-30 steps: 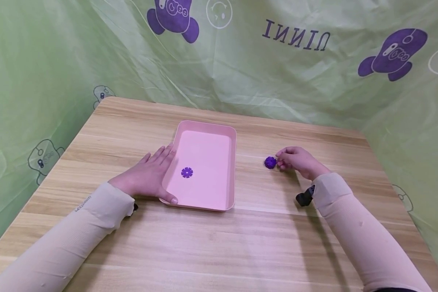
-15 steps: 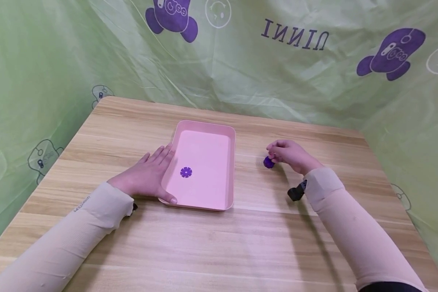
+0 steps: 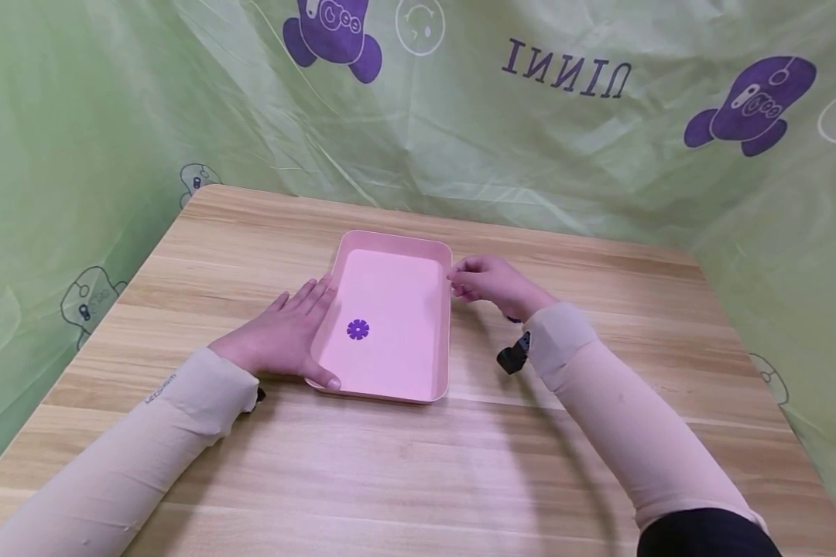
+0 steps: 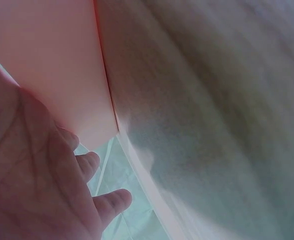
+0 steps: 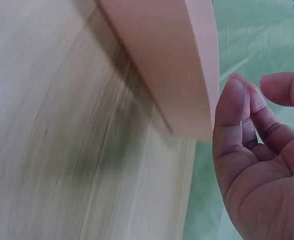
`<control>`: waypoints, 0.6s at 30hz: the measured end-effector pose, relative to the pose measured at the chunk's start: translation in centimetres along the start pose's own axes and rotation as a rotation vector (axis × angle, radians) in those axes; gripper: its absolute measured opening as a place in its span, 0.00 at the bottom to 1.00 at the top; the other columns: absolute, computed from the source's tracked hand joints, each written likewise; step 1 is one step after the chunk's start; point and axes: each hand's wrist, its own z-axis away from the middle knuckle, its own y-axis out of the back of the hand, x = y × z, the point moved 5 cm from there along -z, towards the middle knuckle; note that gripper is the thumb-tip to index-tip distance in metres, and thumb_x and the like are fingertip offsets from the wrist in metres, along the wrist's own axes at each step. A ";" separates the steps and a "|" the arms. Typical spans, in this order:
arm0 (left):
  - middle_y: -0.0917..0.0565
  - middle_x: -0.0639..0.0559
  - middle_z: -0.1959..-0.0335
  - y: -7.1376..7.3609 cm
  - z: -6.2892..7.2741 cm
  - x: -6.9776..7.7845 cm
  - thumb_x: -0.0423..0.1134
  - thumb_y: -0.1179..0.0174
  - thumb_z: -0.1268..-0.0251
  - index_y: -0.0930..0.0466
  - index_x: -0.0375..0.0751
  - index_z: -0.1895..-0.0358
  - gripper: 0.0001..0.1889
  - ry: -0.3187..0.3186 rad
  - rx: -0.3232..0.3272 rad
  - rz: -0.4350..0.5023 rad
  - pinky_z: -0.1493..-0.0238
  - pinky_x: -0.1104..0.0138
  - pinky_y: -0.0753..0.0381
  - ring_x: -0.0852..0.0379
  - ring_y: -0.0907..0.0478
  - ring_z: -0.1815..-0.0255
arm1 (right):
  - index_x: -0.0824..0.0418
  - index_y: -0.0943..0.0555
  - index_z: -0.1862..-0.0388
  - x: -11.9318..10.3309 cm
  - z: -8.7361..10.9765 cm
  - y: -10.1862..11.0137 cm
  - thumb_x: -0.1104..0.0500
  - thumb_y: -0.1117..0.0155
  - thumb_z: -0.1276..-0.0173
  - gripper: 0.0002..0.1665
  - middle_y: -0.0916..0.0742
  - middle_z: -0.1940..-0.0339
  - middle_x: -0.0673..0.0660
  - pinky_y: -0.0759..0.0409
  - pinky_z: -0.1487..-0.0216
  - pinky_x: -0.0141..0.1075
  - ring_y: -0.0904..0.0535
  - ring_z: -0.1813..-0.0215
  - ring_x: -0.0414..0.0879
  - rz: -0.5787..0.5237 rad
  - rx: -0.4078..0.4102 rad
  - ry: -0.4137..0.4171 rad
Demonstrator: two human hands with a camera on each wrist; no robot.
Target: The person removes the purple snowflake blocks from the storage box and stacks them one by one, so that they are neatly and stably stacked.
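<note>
A shallow pink tray (image 3: 397, 325) lies on the table, with one flat purple flower-shaped disc (image 3: 358, 329) inside it. My left hand (image 3: 283, 329) rests along the tray's left side, fingers spread and thumb over the near corner. At the right rim, toward the far end, is my right hand (image 3: 495, 285), its thumb and fingertips brought together. In the right wrist view the curled fingers (image 5: 259, 115) hang beside the tray wall; I cannot tell whether anything is pinched between them. A dark purple piece (image 3: 513, 319) shows just under the right wrist, mostly hidden.
The wooden table (image 3: 390, 480) stretches around the tray. Green printed cloth (image 3: 460, 155) hangs behind it and at both sides. A black wrist camera (image 3: 513, 356) sits under the right cuff, close over the table.
My right hand reached over the small purple stack right of the tray, then moved left to the tray's right rim. The left hand, tray and disc have stayed in place.
</note>
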 end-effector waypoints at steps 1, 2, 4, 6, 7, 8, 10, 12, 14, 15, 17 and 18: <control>0.64 0.32 0.16 0.0 0.0 0.0 0.79 0.29 0.61 0.62 0.26 0.18 0.79 0.000 0.000 -0.001 0.23 0.34 0.61 0.32 0.66 0.17 | 0.79 0.25 0.44 -0.2 -0.1 -0.4 0.65 0.46 0.20 0.17 0.18 0.59 0.60 0.17 0.43 0.43 0.21 0.59 0.44 -0.005 -0.009 0.000; 0.64 0.32 0.16 -0.1 0.0 0.0 0.79 0.29 0.61 0.62 0.26 0.18 0.79 0.000 0.001 -0.003 0.23 0.34 0.61 0.32 0.66 0.17 | 0.79 0.25 0.44 -0.5 -0.3 -0.8 0.65 0.46 0.20 0.17 0.18 0.59 0.60 0.17 0.45 0.41 0.21 0.60 0.44 -0.007 -0.018 0.001; 0.64 0.32 0.16 -0.1 0.0 -0.1 0.79 0.29 0.61 0.62 0.26 0.18 0.79 0.000 0.003 -0.005 0.23 0.34 0.61 0.32 0.66 0.17 | 0.80 0.26 0.43 -0.9 -0.6 -1.7 0.66 0.47 0.20 0.16 0.19 0.58 0.61 0.16 0.47 0.38 0.22 0.60 0.44 0.001 -0.040 0.006; 0.64 0.32 0.16 -0.1 0.0 -0.1 0.79 0.29 0.61 0.61 0.26 0.18 0.79 0.000 0.006 -0.006 0.23 0.34 0.61 0.32 0.66 0.17 | 0.80 0.26 0.43 -1.3 -1.0 -2.5 0.66 0.47 0.21 0.16 0.19 0.56 0.64 0.17 0.50 0.35 0.22 0.59 0.44 0.016 -0.060 0.015; 0.64 0.32 0.16 -0.1 0.0 -0.1 0.79 0.29 0.61 0.61 0.26 0.18 0.79 0.000 0.007 -0.005 0.23 0.34 0.61 0.32 0.66 0.17 | 0.80 0.25 0.43 -1.5 -1.2 -2.9 0.66 0.46 0.21 0.16 0.18 0.54 0.66 0.17 0.50 0.35 0.21 0.59 0.44 0.029 -0.070 0.023; 0.64 0.32 0.16 -0.1 0.0 -0.1 0.79 0.29 0.61 0.61 0.26 0.18 0.79 0.000 0.008 -0.002 0.23 0.34 0.61 0.32 0.66 0.17 | 0.80 0.25 0.43 -1.7 -1.4 -3.4 0.66 0.46 0.21 0.16 0.18 0.52 0.67 0.17 0.50 0.35 0.21 0.58 0.44 0.046 -0.081 0.031; 0.64 0.31 0.16 -0.1 0.0 -0.1 0.79 0.28 0.62 0.62 0.26 0.18 0.80 0.001 0.009 0.000 0.23 0.34 0.61 0.32 0.65 0.17 | 0.79 0.23 0.44 -2.1 -1.8 -4.3 0.66 0.44 0.22 0.16 0.17 0.50 0.68 0.17 0.49 0.37 0.20 0.57 0.45 0.078 -0.097 0.045; 0.64 0.31 0.16 -0.1 0.0 -0.1 0.79 0.28 0.62 0.62 0.26 0.18 0.80 0.003 0.010 0.004 0.23 0.34 0.61 0.32 0.65 0.17 | 0.77 0.22 0.45 -2.6 -2.1 -5.2 0.65 0.42 0.23 0.15 0.16 0.49 0.69 0.16 0.47 0.41 0.18 0.56 0.46 0.105 -0.114 0.054; 0.64 0.31 0.16 -0.1 0.0 -0.1 0.79 0.28 0.62 0.63 0.26 0.18 0.80 0.004 0.011 0.008 0.23 0.34 0.61 0.32 0.65 0.17 | 0.75 0.21 0.48 -2.9 -2.3 -6.2 0.65 0.40 0.24 0.13 0.16 0.50 0.68 0.16 0.46 0.42 0.18 0.56 0.48 0.123 -0.131 0.046; 0.64 0.32 0.16 -0.1 0.0 -0.1 0.79 0.28 0.62 0.63 0.26 0.18 0.80 0.003 0.011 0.009 0.23 0.34 0.61 0.32 0.65 0.17 | 0.73 0.20 0.49 -3.0 -2.5 -6.6 0.65 0.39 0.24 0.12 0.15 0.51 0.67 0.16 0.47 0.42 0.18 0.56 0.47 0.130 -0.136 0.037; 0.64 0.32 0.16 -0.2 -0.1 -0.2 0.79 0.28 0.62 0.63 0.27 0.18 0.80 0.001 0.011 0.010 0.23 0.34 0.61 0.32 0.66 0.17 | 0.70 0.19 0.51 -3.1 -2.7 -7.4 0.64 0.38 0.24 0.10 0.14 0.54 0.64 0.16 0.48 0.40 0.18 0.57 0.46 0.144 -0.143 0.013; 0.64 0.32 0.16 -0.2 -0.1 -0.2 0.79 0.28 0.62 0.64 0.27 0.18 0.81 0.000 0.011 0.011 0.23 0.34 0.62 0.32 0.66 0.17 | 0.68 0.19 0.52 -3.1 -2.8 -7.8 0.63 0.38 0.25 0.09 0.14 0.56 0.62 0.16 0.49 0.38 0.18 0.57 0.45 0.147 -0.147 -0.001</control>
